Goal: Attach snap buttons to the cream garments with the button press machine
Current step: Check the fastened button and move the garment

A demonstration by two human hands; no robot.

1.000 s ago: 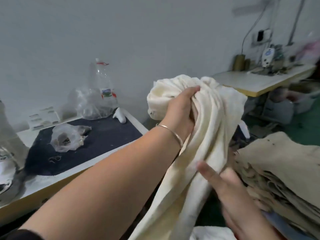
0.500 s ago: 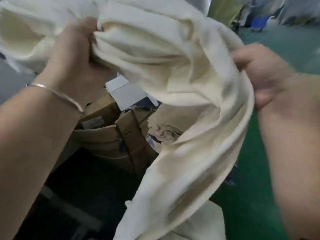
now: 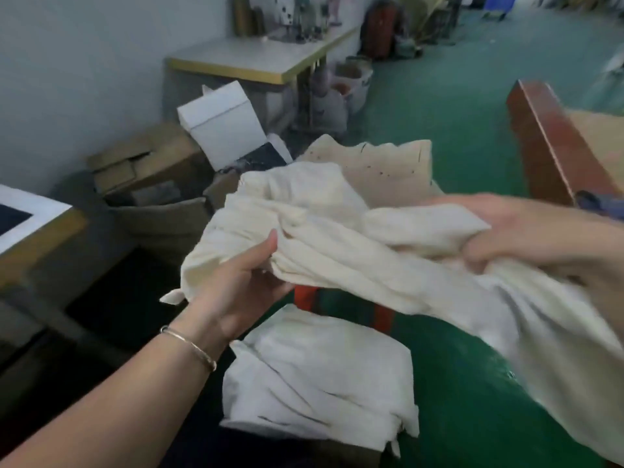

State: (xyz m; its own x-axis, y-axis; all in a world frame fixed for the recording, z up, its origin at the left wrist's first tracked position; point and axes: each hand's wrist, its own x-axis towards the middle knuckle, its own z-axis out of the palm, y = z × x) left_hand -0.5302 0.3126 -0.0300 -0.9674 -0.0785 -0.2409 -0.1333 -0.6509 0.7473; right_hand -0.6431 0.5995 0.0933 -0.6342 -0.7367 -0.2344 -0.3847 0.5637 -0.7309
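A bunched cream garment (image 3: 324, 238) is stretched in the air between both hands. My left hand (image 3: 243, 282), a thin bangle on its wrist, holds the garment's left part from below with the thumb pressed on the cloth. My right hand (image 3: 506, 228) grips the right part, fingers curled round a fold. The garment's tail hangs down to the lower right. Below it lies a pile of cream garments (image 3: 320, 380). A stack of beige cloth pieces (image 3: 381, 167) sits behind the held garment. The button press machine is out of view.
My worktable corner (image 3: 37, 228) with a dark mat is at the left edge. Cardboard boxes (image 3: 148, 163) and a white box (image 3: 223, 123) stand by the wall. A sewing table (image 3: 256, 59) is behind. A red-brown bench (image 3: 553, 143) stands right, on green floor (image 3: 472, 383).
The view has swung right and down from the worktable to the floor beside it. Both hands have lowered the garment from in front of my face to above the cream pile.
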